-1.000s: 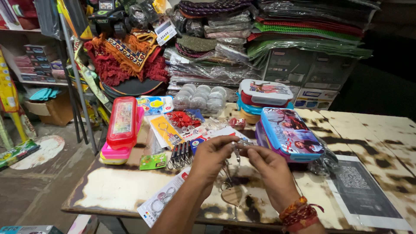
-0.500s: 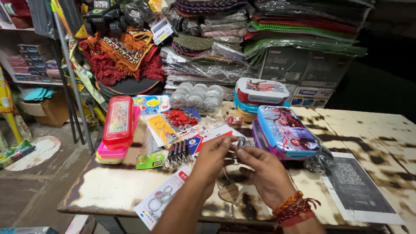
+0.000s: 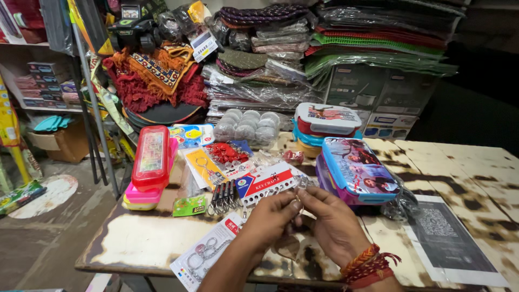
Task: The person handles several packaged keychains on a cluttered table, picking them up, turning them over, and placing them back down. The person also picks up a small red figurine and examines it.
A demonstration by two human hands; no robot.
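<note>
hands: left (image 3: 268, 215) and right (image 3: 332, 221) together, pinching small clear packet (image 3: 299, 186) | lunch boxes (image 3: 357, 170) lidded, contents hidden

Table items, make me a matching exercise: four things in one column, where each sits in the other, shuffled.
Things:
1. red case
2. blue lunchbox
3. white paper sheet
4. keyring card

Places:
A. right of the hands
B. table's left side, on a pink case
C. front edge, left of the hands
D. just behind the right hand

Pairs: 1-B, 2-D, 3-A, 4-C
</note>
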